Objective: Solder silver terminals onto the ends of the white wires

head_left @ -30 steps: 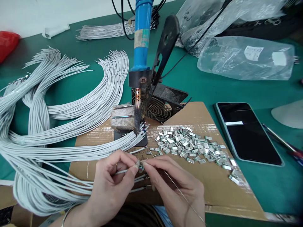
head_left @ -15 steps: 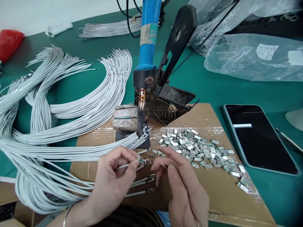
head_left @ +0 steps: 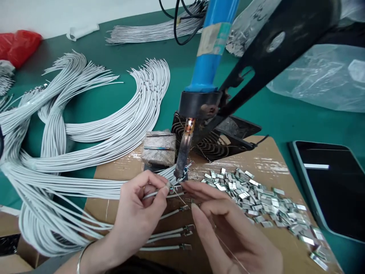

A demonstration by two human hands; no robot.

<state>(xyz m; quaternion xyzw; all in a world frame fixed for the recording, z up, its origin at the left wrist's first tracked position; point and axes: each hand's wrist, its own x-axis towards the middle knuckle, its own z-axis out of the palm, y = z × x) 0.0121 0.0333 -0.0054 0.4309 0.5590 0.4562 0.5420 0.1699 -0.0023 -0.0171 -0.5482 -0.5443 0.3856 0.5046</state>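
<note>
My left hand [head_left: 139, 217] pinches a white cable [head_left: 150, 195] near its end, where a small metal connector [head_left: 177, 188] sits just past the fingertips. Between the thumb and fingers of my right hand [head_left: 236, 224] runs a thin solder wire [head_left: 180, 198], its tip reaching to the connector end. Right above both hands, a soldering iron [head_left: 184, 156] with a blue handle points down from a black holder. Its tip is close to several bare cable ends [head_left: 171, 174]. Below the hands lie several cables with connectors fitted [head_left: 186, 230].
Loose metal connectors [head_left: 256, 198] are heaped on the cardboard [head_left: 273, 160] at right, beside a phone [head_left: 336, 186]. A black fan [head_left: 216, 140] and a fibrous block [head_left: 159, 154] stand behind the iron. White cable bundles [head_left: 114, 148] spread across the left; plastic bags [head_left: 319, 76] lie back right.
The view has shifted, so the iron appears larger and further right. My right hand has brought the solder wire up to the connector at my left fingertips.
</note>
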